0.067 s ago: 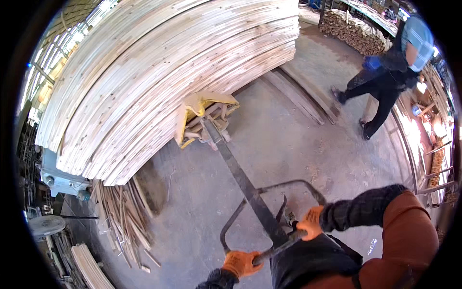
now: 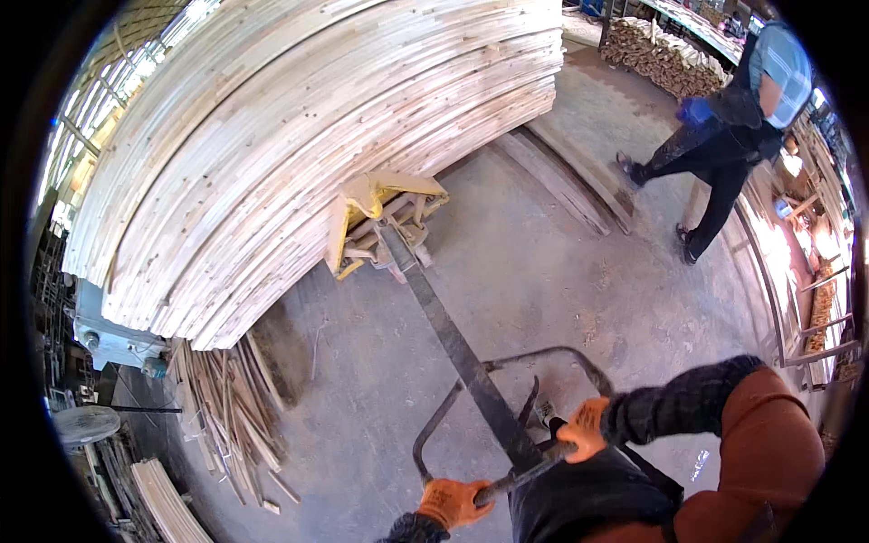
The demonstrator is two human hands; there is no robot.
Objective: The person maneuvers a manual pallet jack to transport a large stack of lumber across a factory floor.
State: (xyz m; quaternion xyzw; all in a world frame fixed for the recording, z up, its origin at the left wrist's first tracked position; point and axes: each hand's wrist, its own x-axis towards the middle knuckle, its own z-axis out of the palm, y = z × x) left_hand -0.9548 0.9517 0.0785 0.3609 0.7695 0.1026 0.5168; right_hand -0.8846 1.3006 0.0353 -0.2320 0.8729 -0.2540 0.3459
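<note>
Concrete floor (image 2: 525,271); plank stack (image 2: 335,136) cropped above. Left hand (image 2: 453,503), right hand (image 2: 587,431): each grip wrapped round handlebar (image 2: 525,473), palms hidden.

The plank stack (image 2: 299,167) hides part of the pallet jack (image 2: 455,339).

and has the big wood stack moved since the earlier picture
No, not visibly in any direction: the stack sits the same against the boards beside it.
</note>
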